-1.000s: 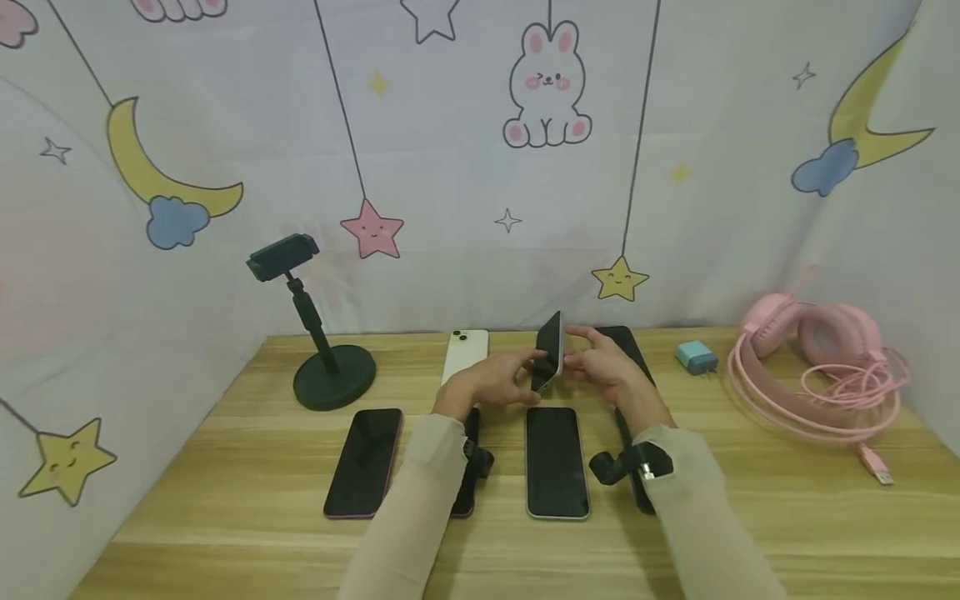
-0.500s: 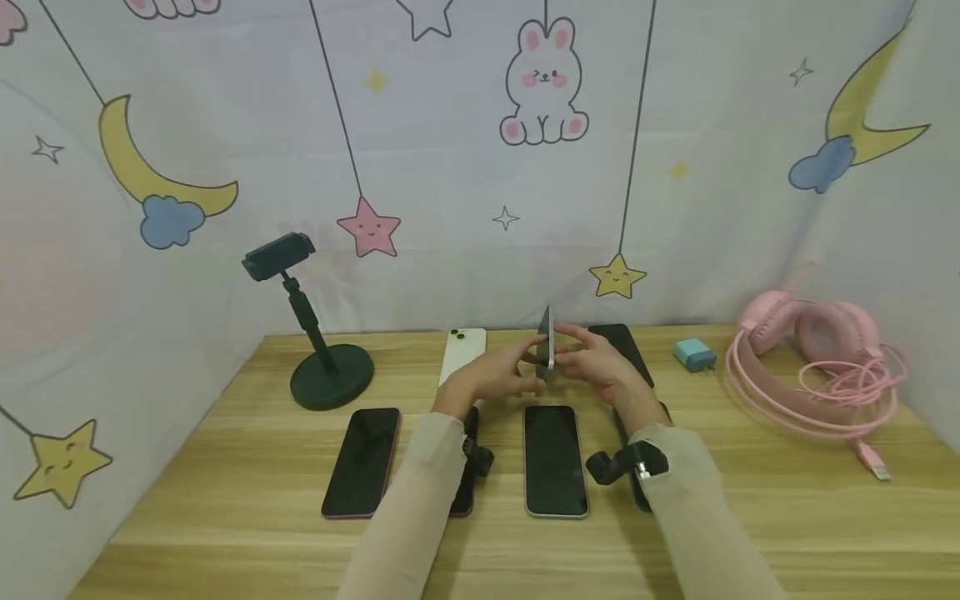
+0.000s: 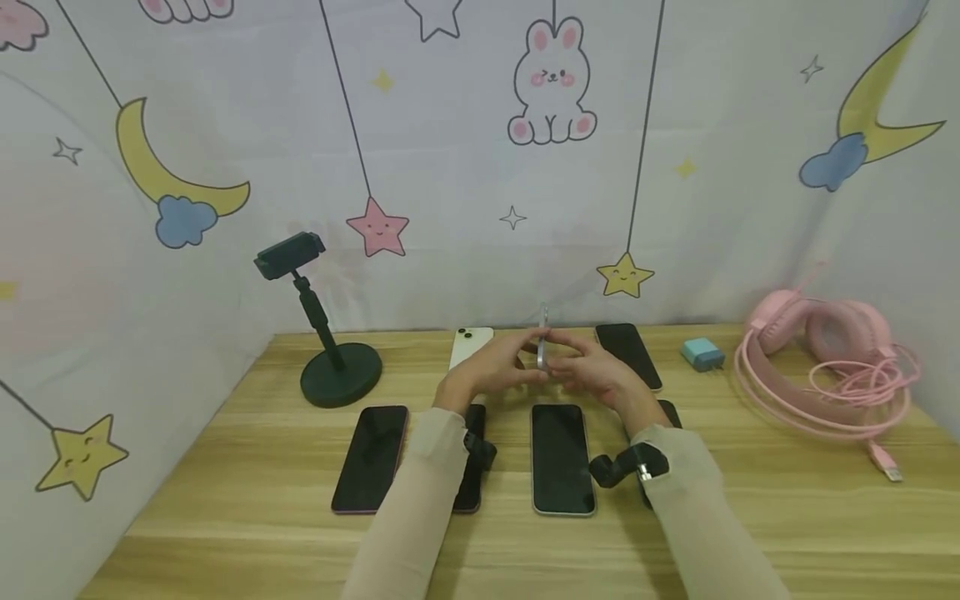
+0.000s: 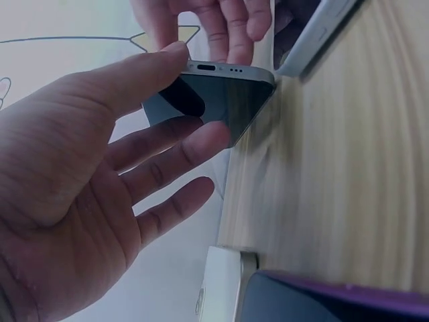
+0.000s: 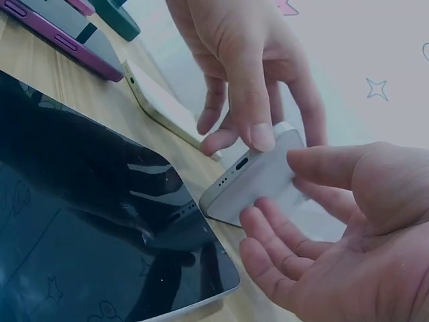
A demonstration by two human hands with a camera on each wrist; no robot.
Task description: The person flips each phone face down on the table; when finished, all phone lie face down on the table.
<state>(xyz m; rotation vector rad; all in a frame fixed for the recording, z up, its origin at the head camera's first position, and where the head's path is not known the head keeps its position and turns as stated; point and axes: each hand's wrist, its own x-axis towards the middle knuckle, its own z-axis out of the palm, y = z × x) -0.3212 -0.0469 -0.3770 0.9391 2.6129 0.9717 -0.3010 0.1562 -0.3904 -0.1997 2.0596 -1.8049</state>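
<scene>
A pale-edged smartphone (image 3: 542, 353) stands upright between both hands, edge-on in the head view. Its dark screen (image 4: 228, 100) faces my left palm; its whitish back (image 5: 251, 191) faces my right. My left hand (image 3: 487, 367) pinches it, with the thumb at the charging-port end and fingers at the screen. Loosely bent, the fingers of my right hand (image 3: 600, 371) lie along the back, with fingertips right at it. In the left wrist view, the phone's lower corner comes down close to the wood.
Phones lie around the hands: a white one (image 3: 471, 343) and a black one (image 3: 630, 354) behind, several in front, including a middle one (image 3: 562, 458). A black stand (image 3: 341, 375) is at left; a blue charger (image 3: 702, 354) and pink headphones (image 3: 847, 333) are at right.
The phone has turned from a slant that showed its screen to edge-on in the head view. Both hands have closed in around it, the right shifting slightly left.
</scene>
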